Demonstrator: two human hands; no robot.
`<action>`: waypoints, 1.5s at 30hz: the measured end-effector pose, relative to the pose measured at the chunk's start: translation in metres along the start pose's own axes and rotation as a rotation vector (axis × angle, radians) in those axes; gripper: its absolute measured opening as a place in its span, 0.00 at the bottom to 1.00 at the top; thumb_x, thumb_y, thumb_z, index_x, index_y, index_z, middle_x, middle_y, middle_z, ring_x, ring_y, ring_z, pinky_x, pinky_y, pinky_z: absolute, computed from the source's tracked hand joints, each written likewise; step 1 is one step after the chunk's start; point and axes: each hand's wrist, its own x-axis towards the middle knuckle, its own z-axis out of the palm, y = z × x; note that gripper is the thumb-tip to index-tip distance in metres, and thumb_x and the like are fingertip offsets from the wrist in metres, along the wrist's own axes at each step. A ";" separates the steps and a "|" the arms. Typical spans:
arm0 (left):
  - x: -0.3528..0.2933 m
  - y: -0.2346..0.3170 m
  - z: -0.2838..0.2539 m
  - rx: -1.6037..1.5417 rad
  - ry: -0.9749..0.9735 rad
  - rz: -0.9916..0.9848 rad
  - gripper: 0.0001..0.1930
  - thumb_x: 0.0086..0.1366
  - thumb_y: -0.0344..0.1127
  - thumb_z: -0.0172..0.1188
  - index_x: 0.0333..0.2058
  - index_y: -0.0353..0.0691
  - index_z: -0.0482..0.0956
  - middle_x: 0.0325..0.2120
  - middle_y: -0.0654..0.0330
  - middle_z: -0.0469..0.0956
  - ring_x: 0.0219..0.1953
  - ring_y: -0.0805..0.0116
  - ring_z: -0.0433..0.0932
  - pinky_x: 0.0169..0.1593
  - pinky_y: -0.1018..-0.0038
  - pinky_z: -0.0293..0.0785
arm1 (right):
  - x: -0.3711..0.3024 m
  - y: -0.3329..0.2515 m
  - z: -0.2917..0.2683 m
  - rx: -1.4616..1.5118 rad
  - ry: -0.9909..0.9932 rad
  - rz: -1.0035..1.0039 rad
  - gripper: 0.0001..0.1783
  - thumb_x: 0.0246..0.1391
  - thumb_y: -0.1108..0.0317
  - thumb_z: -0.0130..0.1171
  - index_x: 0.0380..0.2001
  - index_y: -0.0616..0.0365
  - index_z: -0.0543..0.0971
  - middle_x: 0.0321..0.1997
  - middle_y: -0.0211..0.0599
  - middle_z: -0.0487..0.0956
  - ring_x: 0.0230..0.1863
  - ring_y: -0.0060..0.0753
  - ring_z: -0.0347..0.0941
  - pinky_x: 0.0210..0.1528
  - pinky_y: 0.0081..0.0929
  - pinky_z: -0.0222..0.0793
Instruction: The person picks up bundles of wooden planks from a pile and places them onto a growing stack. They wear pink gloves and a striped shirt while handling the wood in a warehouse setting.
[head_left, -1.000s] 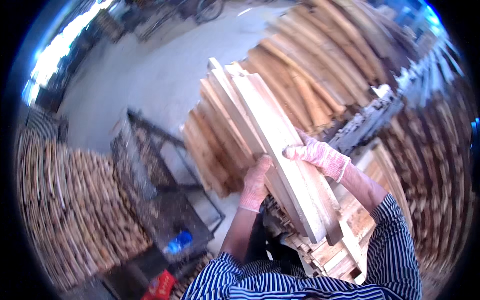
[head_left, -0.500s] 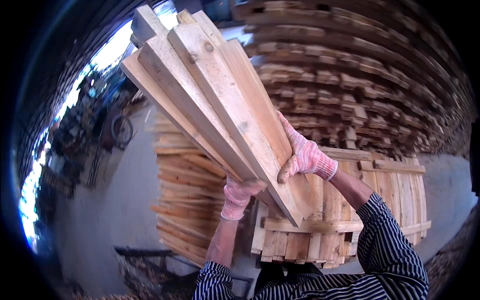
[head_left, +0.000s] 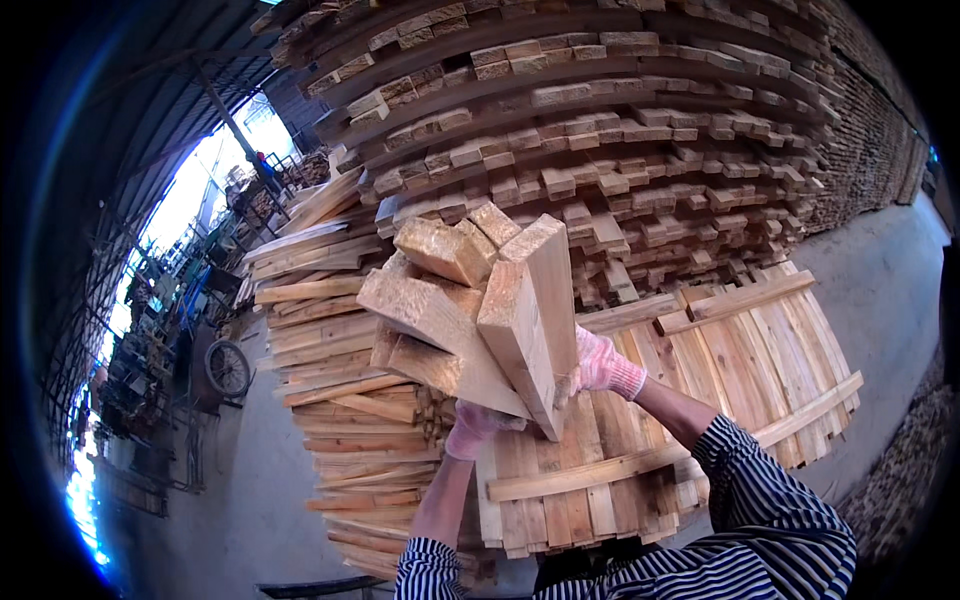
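Between my hands is a bundle of several pale sawn boards (head_left: pixel 435 315), tilted so that their cut ends point up toward the camera. My left hand (head_left: pixel 480 426), in a pink-and-white knit glove, is closed around the bundle's lower left side. In a matching glove, my right hand (head_left: pixel 604 366) grips it from the right; some of its fingers are hidden behind the wood. Beneath the bundle lies a broad layer of boards set side by side (head_left: pixel 745 345), with a long wooden strip (head_left: pixel 585 472) lying across its near part.
A tall stack of lumber in layers (head_left: pixel 640 130) rises at the back. Loose boards and slats (head_left: pixel 335 340) are piled at the left, close to my left arm. Short wood pieces (head_left: pixel 745 300) rest on the board layer's far edge. A spoked wheel (head_left: pixel 228 368) stands farther left.
The bundle has swung from lying slanted, its far end up and left, to standing more upright with ends facing the camera. Both hands keep their hold. The view has shifted too.
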 end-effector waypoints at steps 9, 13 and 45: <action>0.042 -0.001 -0.026 -0.222 0.092 -0.283 0.54 0.41 0.73 0.75 0.55 0.33 0.72 0.41 0.53 0.84 0.42 0.61 0.85 0.44 0.63 0.83 | 0.009 -0.039 -0.008 0.092 0.111 -0.084 0.91 0.10 0.39 0.88 0.75 0.58 0.42 0.76 0.45 0.55 0.77 0.40 0.50 0.77 0.39 0.49; 0.036 0.002 -0.010 -0.383 0.045 -0.210 0.54 0.40 0.58 0.83 0.60 0.34 0.67 0.48 0.54 0.81 0.47 0.63 0.83 0.49 0.64 0.81 | -0.003 -0.014 -0.019 0.011 0.087 -0.030 0.92 0.10 0.40 0.88 0.75 0.57 0.40 0.76 0.44 0.54 0.76 0.40 0.51 0.78 0.39 0.49; -0.022 0.071 0.062 -0.568 -0.209 -1.449 0.57 0.56 0.65 0.70 0.70 0.29 0.55 0.65 0.42 0.67 0.64 0.54 0.69 0.69 0.68 0.61 | -0.110 0.031 0.038 -0.055 0.483 0.865 0.58 0.41 0.40 0.74 0.64 0.74 0.65 0.56 0.64 0.79 0.59 0.53 0.77 0.61 0.39 0.72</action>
